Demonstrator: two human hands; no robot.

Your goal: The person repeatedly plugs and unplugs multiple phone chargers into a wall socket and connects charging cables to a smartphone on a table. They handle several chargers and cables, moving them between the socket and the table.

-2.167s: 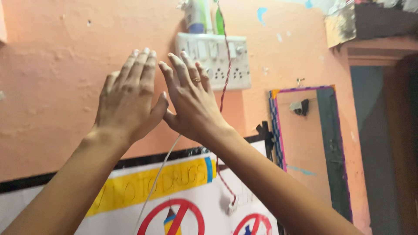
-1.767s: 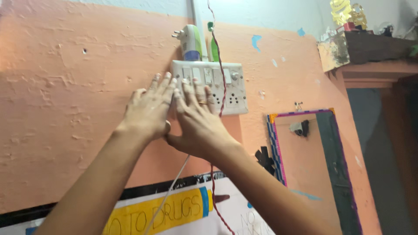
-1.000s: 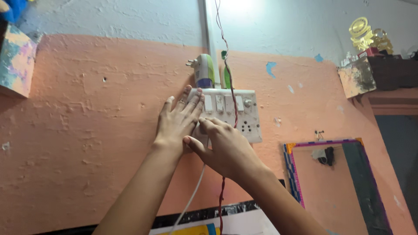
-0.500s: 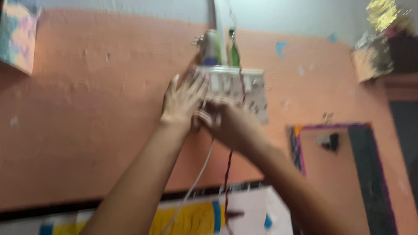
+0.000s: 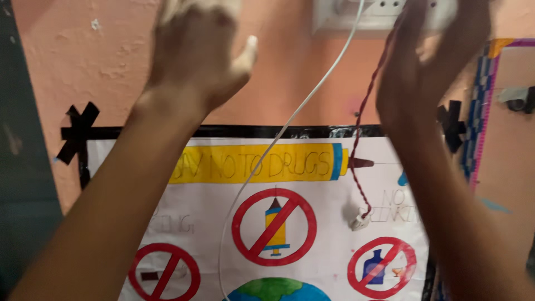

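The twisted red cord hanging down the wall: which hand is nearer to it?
Right. The right hand is raised directly beside the twisted red cord, seemingly overlapping its upper stretch. The left hand is raised well off to its left, beyond the white cable.

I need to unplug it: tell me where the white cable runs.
Head view, centre: the white cable drops from the switchboard between both raised hands, across the poster.

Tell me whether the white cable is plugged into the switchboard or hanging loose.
Plugged in, apparently: the white cable runs up to the switchboard at the frame's top edge, though the plug itself is cut off.
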